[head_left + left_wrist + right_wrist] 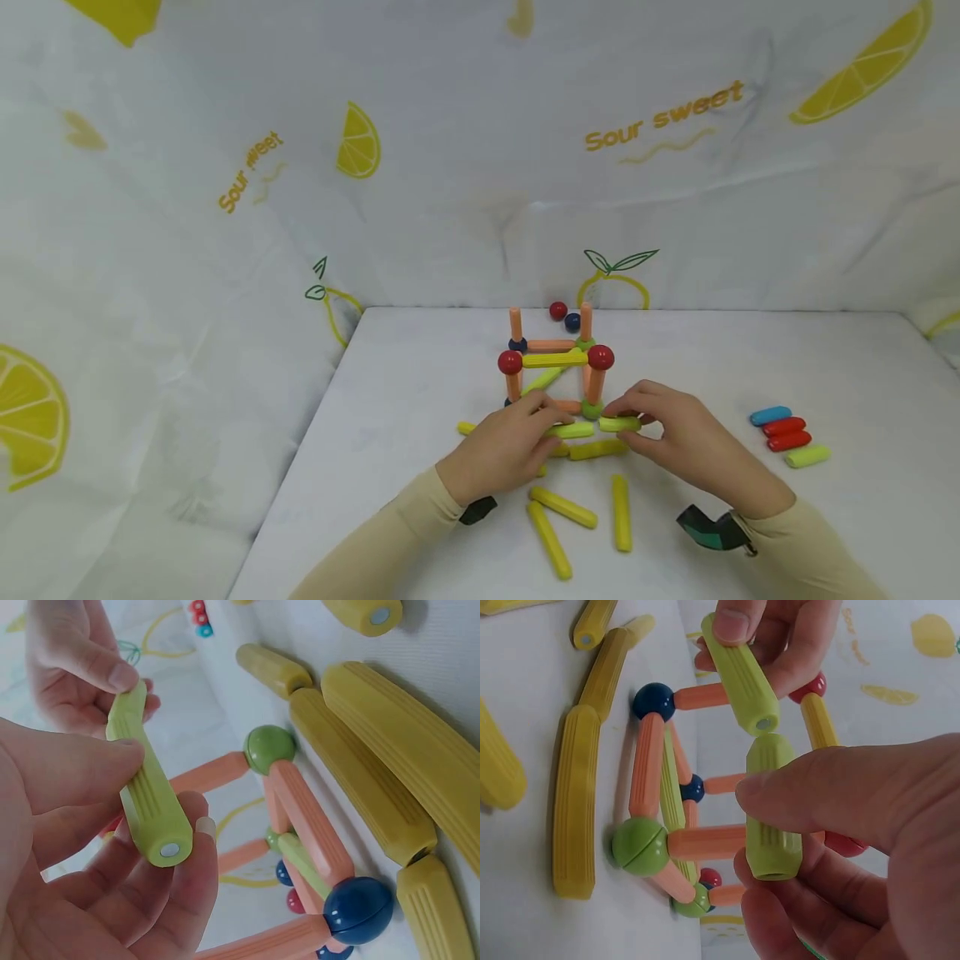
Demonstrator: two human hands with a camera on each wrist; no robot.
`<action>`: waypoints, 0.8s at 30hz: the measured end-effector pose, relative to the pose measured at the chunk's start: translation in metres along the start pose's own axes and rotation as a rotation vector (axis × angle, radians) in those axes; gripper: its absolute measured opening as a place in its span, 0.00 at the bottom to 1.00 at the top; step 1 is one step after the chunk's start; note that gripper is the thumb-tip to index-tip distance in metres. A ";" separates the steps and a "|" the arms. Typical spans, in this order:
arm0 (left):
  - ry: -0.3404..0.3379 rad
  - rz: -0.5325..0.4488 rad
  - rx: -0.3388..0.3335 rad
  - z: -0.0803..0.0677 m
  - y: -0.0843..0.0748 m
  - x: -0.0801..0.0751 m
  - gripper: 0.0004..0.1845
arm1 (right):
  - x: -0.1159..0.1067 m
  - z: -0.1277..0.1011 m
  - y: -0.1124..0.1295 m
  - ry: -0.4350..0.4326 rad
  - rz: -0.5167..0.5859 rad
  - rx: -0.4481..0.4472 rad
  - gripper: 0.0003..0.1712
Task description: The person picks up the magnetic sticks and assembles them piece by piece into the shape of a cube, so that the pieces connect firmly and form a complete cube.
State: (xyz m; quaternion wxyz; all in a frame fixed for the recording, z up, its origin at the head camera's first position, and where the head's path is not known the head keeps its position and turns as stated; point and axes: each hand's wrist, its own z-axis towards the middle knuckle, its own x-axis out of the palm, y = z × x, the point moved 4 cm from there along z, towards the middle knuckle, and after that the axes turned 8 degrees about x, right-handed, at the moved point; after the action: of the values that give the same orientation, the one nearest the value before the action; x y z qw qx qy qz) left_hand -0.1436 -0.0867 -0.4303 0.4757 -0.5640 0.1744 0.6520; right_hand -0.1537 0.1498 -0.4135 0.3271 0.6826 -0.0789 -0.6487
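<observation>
My left hand (502,442) pinches a lime-green magnetic rod (154,799) between thumb and fingers. My right hand (682,437) pinches a shorter lime-green rod (771,802) the same way. The two rods point end to end, very close together; whether they touch, I cannot tell. Right behind the hands stands a frame of orange rods (596,387) joined by balls. A yellow rod (555,360) bridges two red balls (601,357) across its top front. Low on the frame sit a green ball (640,846) and a dark blue ball (358,910).
Several yellow rods (621,512) lie on the white table (360,400) before and below the hands. To the right are a blue rod (770,415), two red rods (789,441) and a lime rod (807,456). Loose red (558,311) and blue (573,322) balls rest behind the frame.
</observation>
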 end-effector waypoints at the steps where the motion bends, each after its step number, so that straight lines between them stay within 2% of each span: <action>1: 0.000 0.002 0.000 0.001 0.000 0.000 0.14 | 0.001 0.001 0.001 0.002 0.005 0.002 0.18; 9: -0.011 0.018 -0.002 0.002 -0.001 -0.001 0.14 | 0.006 0.001 0.003 -0.021 0.006 -0.018 0.19; 13: -0.011 -0.024 -0.024 -0.001 0.000 0.001 0.15 | 0.007 0.001 0.003 -0.030 0.034 -0.023 0.18; 19: 0.001 -0.127 -0.026 0.000 0.000 0.006 0.15 | 0.006 0.000 0.004 -0.031 0.210 0.005 0.19; 24: -0.013 -0.139 0.008 0.003 0.000 0.007 0.15 | 0.003 -0.001 0.008 -0.054 0.378 -0.035 0.16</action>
State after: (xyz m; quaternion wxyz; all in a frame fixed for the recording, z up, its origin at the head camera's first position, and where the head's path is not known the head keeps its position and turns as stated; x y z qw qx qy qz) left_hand -0.1444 -0.0812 -0.4356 0.5233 -0.5687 0.1344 0.6202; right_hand -0.1498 0.1421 -0.4115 0.4525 0.6322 -0.2033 -0.5952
